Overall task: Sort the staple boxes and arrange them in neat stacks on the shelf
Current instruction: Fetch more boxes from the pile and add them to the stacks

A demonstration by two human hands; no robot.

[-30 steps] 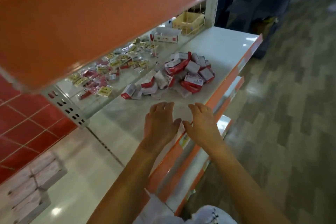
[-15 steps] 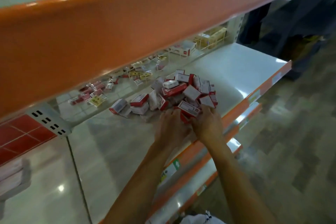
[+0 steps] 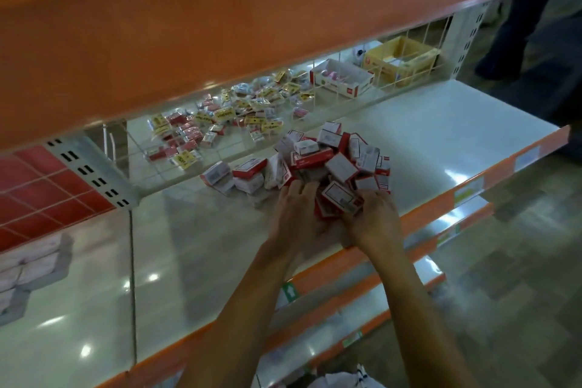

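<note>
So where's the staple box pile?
Head view: the pile of staple boxes lies mid-shelf, touching the left hand and right hand, in front of the wire grille.

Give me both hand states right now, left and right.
Left hand: fingers buried in the staple box pile; grip cannot be told.
Right hand: closed, fingers curled on a red-and-white staple box.
</note>
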